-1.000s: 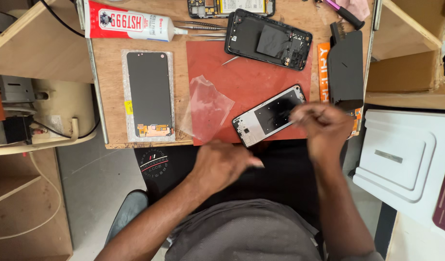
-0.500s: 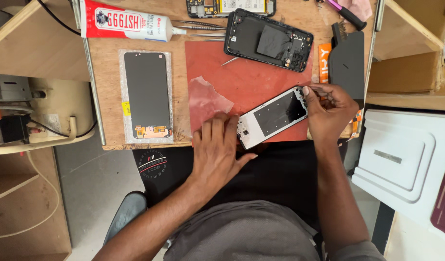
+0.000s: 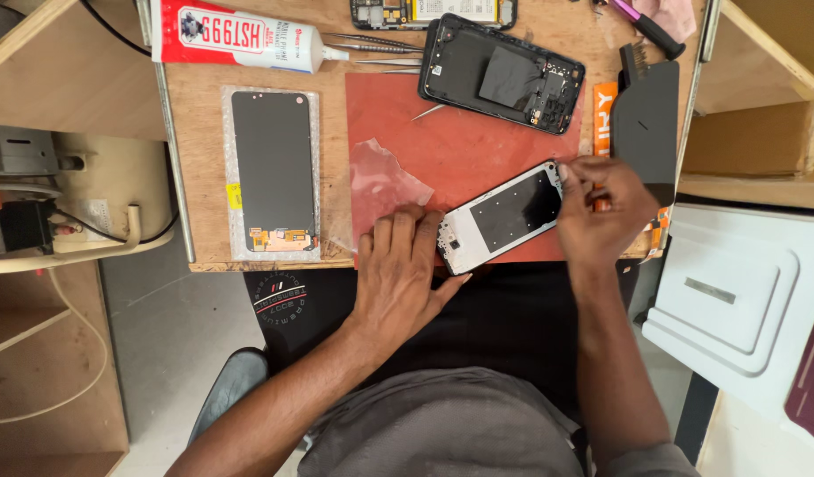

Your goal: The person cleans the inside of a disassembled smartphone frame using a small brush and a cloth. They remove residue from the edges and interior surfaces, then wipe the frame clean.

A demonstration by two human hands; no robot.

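Nearest, the left hand (image 3: 400, 269) lies flat at the bench (image 3: 204, 106) edge, fingers spread lightly, touching the lower end of a white phone frame (image 3: 504, 215). The right hand (image 3: 601, 208) pinches the frame's upper corner, fingers pressed together. The frame lies tilted on a red mat (image 3: 442, 141). Farther away: a dark display panel (image 3: 273, 172), an opened black phone body (image 3: 502, 73), a glue tube (image 3: 239, 37).

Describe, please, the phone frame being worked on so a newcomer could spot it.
On the red mat of the wooden bench, it is the white-edged phone frame lying tilted between the left hand and right hand. The other phone body is black.
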